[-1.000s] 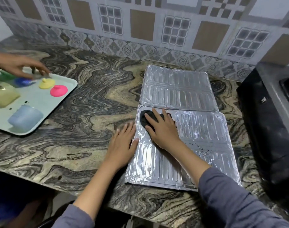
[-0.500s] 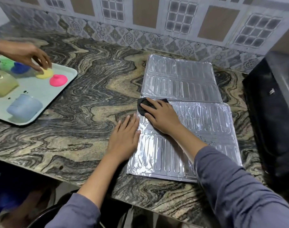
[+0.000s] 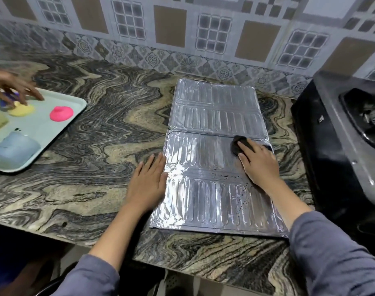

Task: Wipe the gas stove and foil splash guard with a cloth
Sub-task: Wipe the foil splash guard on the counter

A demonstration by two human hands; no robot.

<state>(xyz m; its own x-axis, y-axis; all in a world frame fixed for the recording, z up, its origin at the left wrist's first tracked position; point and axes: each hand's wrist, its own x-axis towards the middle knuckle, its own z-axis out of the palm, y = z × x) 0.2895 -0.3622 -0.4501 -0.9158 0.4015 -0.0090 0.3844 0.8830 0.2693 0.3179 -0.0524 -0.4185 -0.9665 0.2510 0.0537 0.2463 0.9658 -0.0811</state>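
Foil splash guard (image 3: 212, 189): lies flat on the bench (image 3: 96, 167) as two ribbed panels, one beyond the other, joined along a crosswise fold. The near panel reaches close to the front edge of the bench. Small dark specks show on its right half.

Cloth (image 3: 239, 144): black, bunched, resting on the far right corner of the near panel, just beside the fold.

Right hand (image 3: 259, 163): palm down on the foil, fingers laid close together over the cloth and pressing it to the panel. The cloth shows beyond and to the left of the fingertips. A grey sleeve covers the forearm.

Left hand (image 3: 148, 182): flat on the bench, fingers straight and pressed together, holding nothing. Its thumb side lies against the left edge of the near panel.

Gas stove (image 3: 331, 146): black body, standing on the bench to the right of the guard, apart from it. Part of a burner well shows at the frame edge.

Other items: a pale tray (image 3: 43, 129) sits at the left end of the bench. It carries a pink lid (image 3: 61, 113), a yellow lid (image 3: 21, 110) and a light blue cup (image 3: 15, 150). A second person's hand (image 3: 13, 86) reaches over the tray's far side, fingers above the yellow lid; contact cannot be confirmed. A patterned tiled wall (image 3: 182, 28) backs the bench.
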